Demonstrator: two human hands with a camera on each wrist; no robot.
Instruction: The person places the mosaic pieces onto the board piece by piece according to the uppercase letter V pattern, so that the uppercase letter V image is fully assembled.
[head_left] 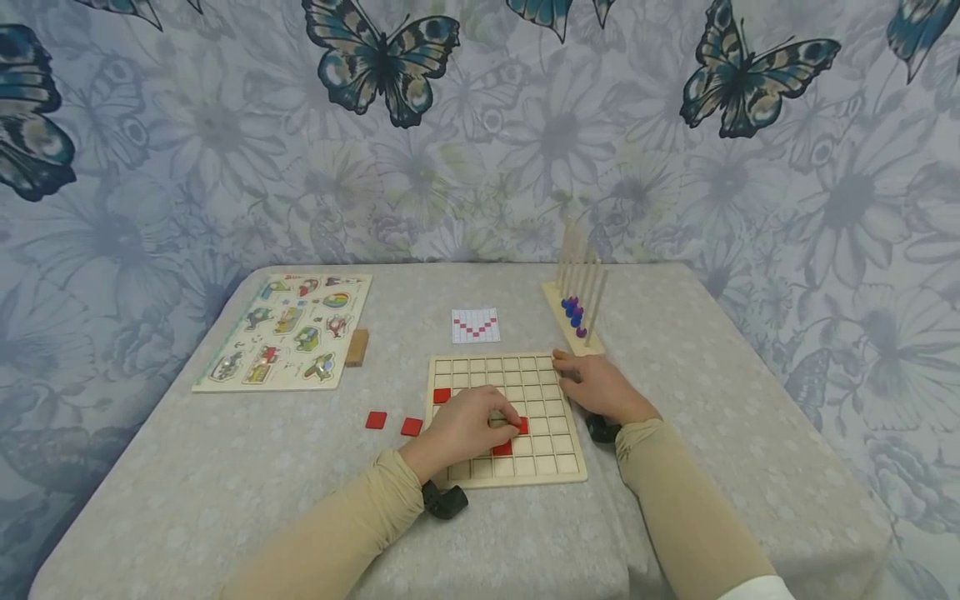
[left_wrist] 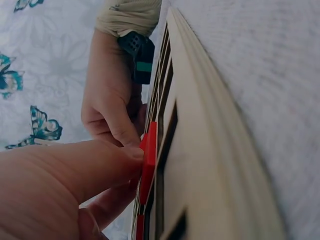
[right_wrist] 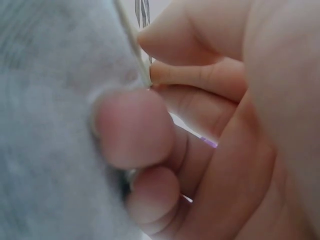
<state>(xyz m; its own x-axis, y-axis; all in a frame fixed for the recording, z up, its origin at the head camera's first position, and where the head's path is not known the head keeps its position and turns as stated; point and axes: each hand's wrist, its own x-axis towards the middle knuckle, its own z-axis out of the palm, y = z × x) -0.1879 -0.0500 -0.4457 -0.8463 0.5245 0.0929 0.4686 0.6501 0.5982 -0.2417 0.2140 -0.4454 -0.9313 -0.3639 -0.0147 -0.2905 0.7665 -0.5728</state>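
My left hand (head_left: 468,425) is over the wooden grid board (head_left: 551,475), thumb and fingertips pinching a red square tile (head_left: 523,426) at one of its cells. The left wrist view shows this tile (left_wrist: 149,162) close up, at the grid surface. Another red tile (head_left: 502,449) lies in a cell just nearer, and a third (head_left: 442,396) sits near the board's left edge. The left hand hides part of the grid. My right hand (head_left: 600,387) rests at the board's upper right edge, its thumb and index fingertip touching the rim, other fingers loosely bent on the cloth.
Two loose red tiles (head_left: 377,420) lie left of the board. Behind it is a pattern card (head_left: 476,326) with red squares. A peg stand (head_left: 551,296) with blue and purple beads is at back right. A picture puzzle board (head_left: 281,329) and wooden block (head_left: 357,347) lie at left.
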